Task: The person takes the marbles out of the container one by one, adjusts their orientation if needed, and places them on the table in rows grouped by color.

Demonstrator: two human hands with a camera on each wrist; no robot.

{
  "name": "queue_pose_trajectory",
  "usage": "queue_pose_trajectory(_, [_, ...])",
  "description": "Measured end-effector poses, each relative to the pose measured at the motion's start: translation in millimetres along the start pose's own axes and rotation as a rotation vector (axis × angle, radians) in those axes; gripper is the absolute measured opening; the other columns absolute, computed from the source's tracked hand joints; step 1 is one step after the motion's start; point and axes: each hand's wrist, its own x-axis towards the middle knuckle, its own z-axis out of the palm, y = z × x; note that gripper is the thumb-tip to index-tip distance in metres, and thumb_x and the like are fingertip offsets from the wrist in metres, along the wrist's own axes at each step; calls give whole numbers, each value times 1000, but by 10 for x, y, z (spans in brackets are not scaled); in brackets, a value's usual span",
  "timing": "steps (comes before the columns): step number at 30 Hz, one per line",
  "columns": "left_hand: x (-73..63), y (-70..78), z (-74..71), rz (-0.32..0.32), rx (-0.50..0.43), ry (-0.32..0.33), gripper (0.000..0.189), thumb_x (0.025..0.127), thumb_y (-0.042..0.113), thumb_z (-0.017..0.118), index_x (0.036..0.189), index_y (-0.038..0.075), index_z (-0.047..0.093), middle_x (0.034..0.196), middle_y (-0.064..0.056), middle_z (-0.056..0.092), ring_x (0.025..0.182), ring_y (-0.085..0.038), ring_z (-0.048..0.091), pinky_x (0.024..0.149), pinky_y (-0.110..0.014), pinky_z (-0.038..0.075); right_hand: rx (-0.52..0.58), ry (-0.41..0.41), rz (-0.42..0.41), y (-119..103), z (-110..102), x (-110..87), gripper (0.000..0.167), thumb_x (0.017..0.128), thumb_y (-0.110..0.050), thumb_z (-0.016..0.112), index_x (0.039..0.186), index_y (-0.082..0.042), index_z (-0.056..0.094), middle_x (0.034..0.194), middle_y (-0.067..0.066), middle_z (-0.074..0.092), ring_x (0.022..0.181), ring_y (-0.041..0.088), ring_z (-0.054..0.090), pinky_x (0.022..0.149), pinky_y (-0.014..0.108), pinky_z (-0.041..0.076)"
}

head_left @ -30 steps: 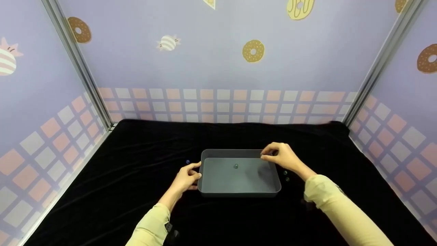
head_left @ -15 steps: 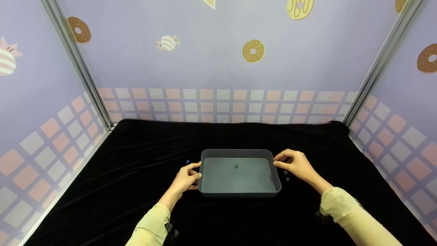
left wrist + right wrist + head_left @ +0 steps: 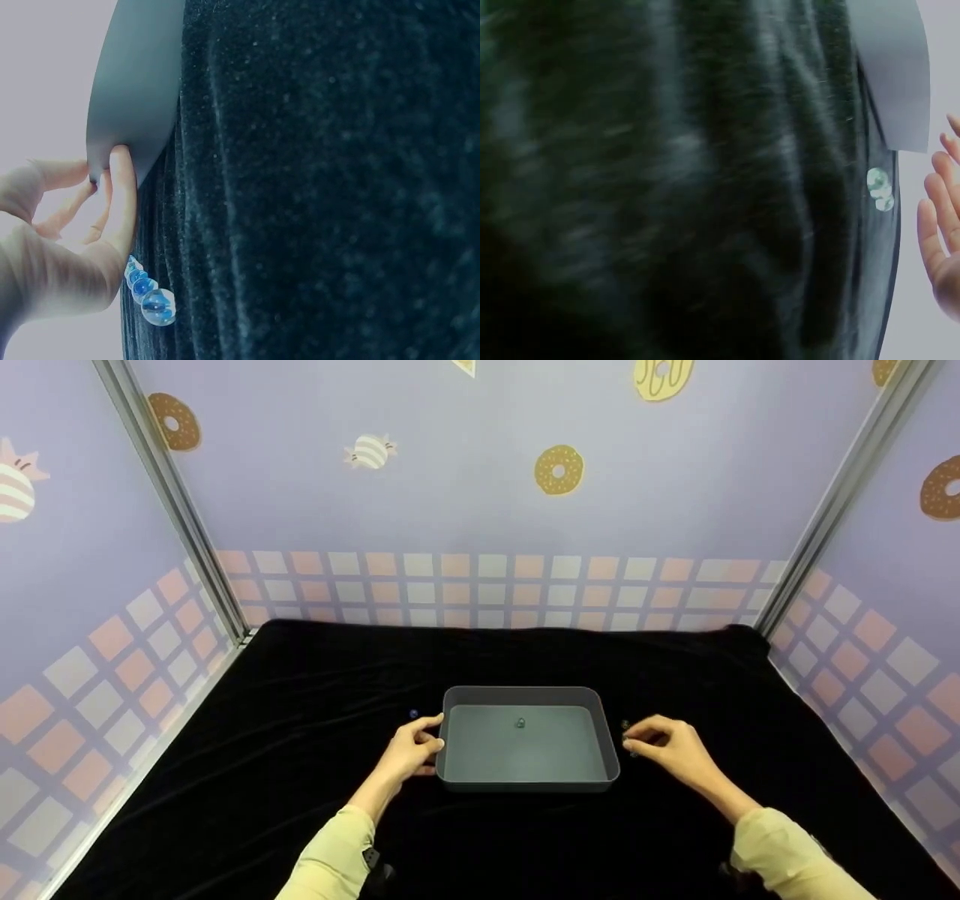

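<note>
A grey rectangular tray [image 3: 528,787] lies on black cloth with a small cluster of clear greenish marbles [image 3: 520,723] inside. My left hand [image 3: 406,750] holds its left wall; in the left wrist view, the fingers and thumb of that hand [image 3: 82,232] pinch the wall's corner. Just beyond this hand, several blue marbles [image 3: 157,306] stand in a row on the cloth. To the tray's right, my right hand [image 3: 667,746] hovers with its fingers bent toward greenish marbles [image 3: 625,724]. The right wrist view shows these marbles [image 3: 879,182] on the cloth, apart from the loosely bent fingers [image 3: 930,229].
Black cloth [image 3: 315,697] covers the table and has soft wrinkles. Patterned walls [image 3: 480,510] with donut and candy prints enclose the back and both sides, with metal posts [image 3: 847,502] at the corners.
My right hand has moved from above the tray's right rear corner, outward past the right wall and toward the marbles beside it. The left hand keeps its hold.
</note>
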Motion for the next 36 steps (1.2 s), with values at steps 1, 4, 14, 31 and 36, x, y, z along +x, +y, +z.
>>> queue_pose_trajectory(1, [-1,2,0,2,-1,-3,52,93,0,59,144,9,51,90,-8,56,75,-18,68,64,-33,61,-2,5,4,67,4,-21,13,82,-16,80,94,-13,77,89,5,76,75,1,65,68,20,54])
queue_pose_trajectory(4, [-6,5,-4,3,-3,-7,52,93,0,59,144,9,51,90,-8,57,74,-18,68,63,-34,61,-18,11,15,146,-9,-96,11,81,-21,81,92,-18,77,87,0,75,75,-2,63,68,19,53])
queue_pose_trajectory(14, [-3,16,-8,2,-2,-8,53,93,-1,58,144,8,51,92,-8,56,78,-21,70,65,-34,61,-50,-38,77,215,-21,-268,13,81,-26,81,92,-21,76,90,-5,74,77,-2,64,71,19,53])
queue_pose_trajectory(31, [-14,7,3,3,1,0,52,92,-1,58,144,8,51,91,-8,57,74,-18,68,62,-31,60,-124,-51,66,260,61,-357,12,76,-23,84,84,-22,76,80,-7,67,70,2,54,65,19,45])
queue_pose_trajectory(36, [-2,-3,5,-1,0,2,52,92,-1,57,144,8,51,91,-8,57,75,-18,68,63,-31,60,-131,-56,55,259,62,-362,15,75,-23,85,86,-22,75,82,-7,67,71,5,55,66,21,46])
